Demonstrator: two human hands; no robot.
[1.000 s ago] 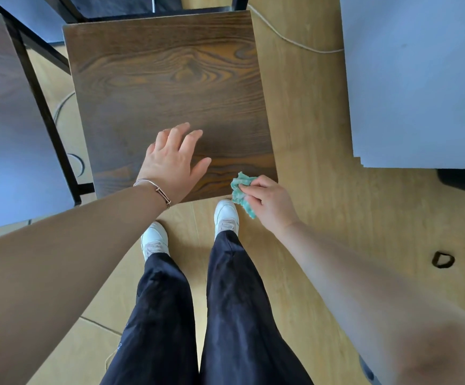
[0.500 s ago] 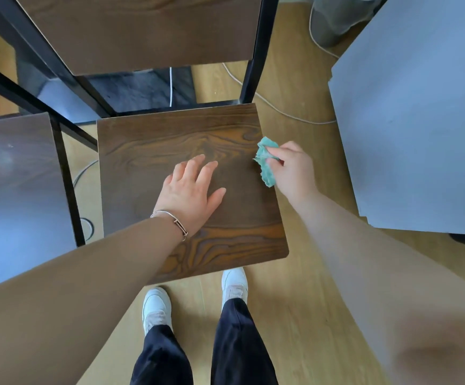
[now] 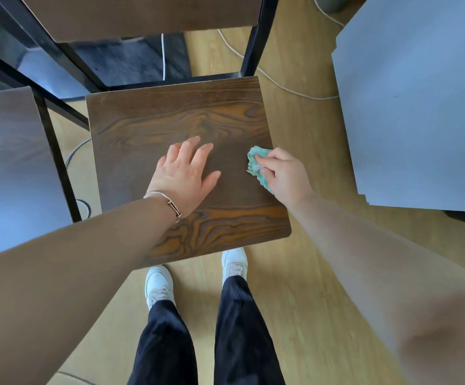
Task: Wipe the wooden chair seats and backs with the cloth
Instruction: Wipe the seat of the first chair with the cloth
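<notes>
Both forearms are bare from above the elbow down, with no sleeve showing anywhere in the head view. The left hand (image 3: 182, 173) wears a thin silver-coloured metal bangle bracelet (image 3: 164, 202) around the wrist, a slim round wire with a small darker clasp or sliding fitting on its outer side. The right hand (image 3: 286, 173) carries no jewellery on the parts that show. Below, the legs are covered by loose, dark navy or black trousers (image 3: 206, 337) of smooth fabric that fall in soft folds over the shoe tops. On the feet are white low-top trainers (image 3: 157, 284) with rounded toes and pale grey laces
</notes>
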